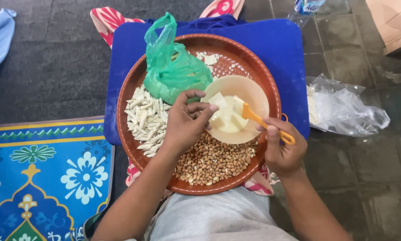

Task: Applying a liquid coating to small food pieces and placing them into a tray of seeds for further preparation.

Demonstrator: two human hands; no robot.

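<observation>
A round brown tray (133,85) rests on my lap over a blue board (280,49). On it lie a heap of peanuts (214,163), a pile of pale folded wrappers (147,122) and a green plastic bag (176,71). A beige bowl (249,91) holds a pale paste. My left hand (184,125) pinches a small white square wrapper (218,99) over the bowl. My right hand (283,151) grips an orange brush (258,120) by its handle, its head resting in the paste.
A clear plastic bag (347,109) with white sheets lies on the tiled floor to the right. A patterned blue mat (39,174) covers the floor at left. A bottle (305,6) stands at the top edge, with a cardboard box (394,22) nearby.
</observation>
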